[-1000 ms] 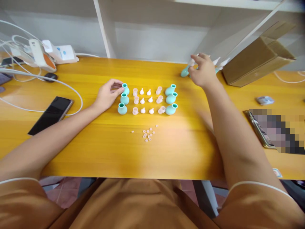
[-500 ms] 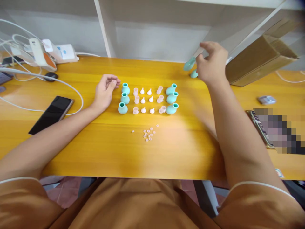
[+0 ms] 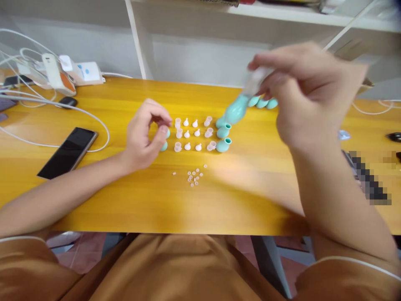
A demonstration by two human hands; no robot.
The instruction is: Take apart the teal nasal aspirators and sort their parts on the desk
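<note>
My right hand (image 3: 305, 90) is raised above the yellow table (image 3: 125, 192) and holds a teal bulb with a clear tip (image 3: 238, 108), tilted down toward the left. My left hand (image 3: 147, 133) hovers with curled fingers over the left column of teal bulbs (image 3: 164, 146), hiding most of them. Rows of small pale pink caps and cones (image 3: 192, 133) lie between that column and more teal bulbs (image 3: 224, 138) on the right. A cluster of tiny pink rings (image 3: 194, 176) lies in front of the rows.
A black phone (image 3: 67, 152) lies at the left with white cables (image 3: 62, 104) and chargers (image 3: 59, 73) behind it. Further teal bulbs (image 3: 262, 103) lie at the back near my right hand. A white shelf frame (image 3: 138, 37) rises behind the table.
My right hand lifted a teal bulb from the back of the table and swung it up and toward me. My left hand curled and moved over the left bulbs.
</note>
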